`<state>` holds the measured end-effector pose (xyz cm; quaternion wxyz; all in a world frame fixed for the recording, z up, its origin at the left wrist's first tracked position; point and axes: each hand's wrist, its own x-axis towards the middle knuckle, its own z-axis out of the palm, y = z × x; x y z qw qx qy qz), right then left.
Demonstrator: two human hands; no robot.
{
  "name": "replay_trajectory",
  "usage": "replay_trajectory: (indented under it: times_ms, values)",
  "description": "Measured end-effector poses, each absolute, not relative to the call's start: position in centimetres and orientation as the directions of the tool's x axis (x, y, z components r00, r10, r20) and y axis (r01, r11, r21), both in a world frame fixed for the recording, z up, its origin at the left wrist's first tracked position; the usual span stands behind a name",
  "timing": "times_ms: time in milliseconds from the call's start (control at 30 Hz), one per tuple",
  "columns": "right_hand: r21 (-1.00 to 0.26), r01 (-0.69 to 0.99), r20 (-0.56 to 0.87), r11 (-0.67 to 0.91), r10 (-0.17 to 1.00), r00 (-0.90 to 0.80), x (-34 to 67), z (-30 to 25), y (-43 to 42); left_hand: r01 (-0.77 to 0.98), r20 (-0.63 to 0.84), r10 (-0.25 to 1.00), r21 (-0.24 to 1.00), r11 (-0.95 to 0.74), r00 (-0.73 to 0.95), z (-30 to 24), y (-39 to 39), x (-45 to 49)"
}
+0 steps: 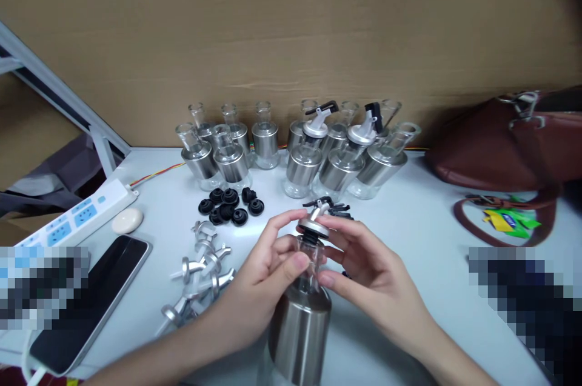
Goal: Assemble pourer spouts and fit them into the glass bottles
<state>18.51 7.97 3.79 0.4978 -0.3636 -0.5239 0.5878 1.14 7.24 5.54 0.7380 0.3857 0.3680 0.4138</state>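
In front of me stands a glass bottle [300,331] with a brushed steel sleeve, slightly tilted. A silver pour spout [313,225] with a black rubber stopper sits at the mouth of its neck; how deep the stopper goes in, I cannot tell. My left hand [277,265] is closed around the glass neck, thumb in front. My right hand [368,271] grips the spout's silver rim with its fingers, its thumb against the neck. Just behind the spout lie black flip levers [339,210], partly hidden by the hands.
Several sleeved bottles [265,137] stand along the cardboard wall, two with spouts. Black rubber stoppers [227,207] and silver spout parts [200,271] lie left of centre. A phone [91,301] and power strip [77,213] are at left, a brown bag [495,143] at right.
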Motion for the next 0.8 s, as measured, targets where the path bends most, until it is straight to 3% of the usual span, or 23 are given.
replay_trajectory:
  times_ms: [800]
  values:
    - [-0.934, -0.345, 0.012, -0.093, 0.957, -0.291, 18.47, 3.92, 8.64, -0.354, -0.224, 0.894, 0.859, 0.369, 0.387, 5.04, 7.12, 1.02]
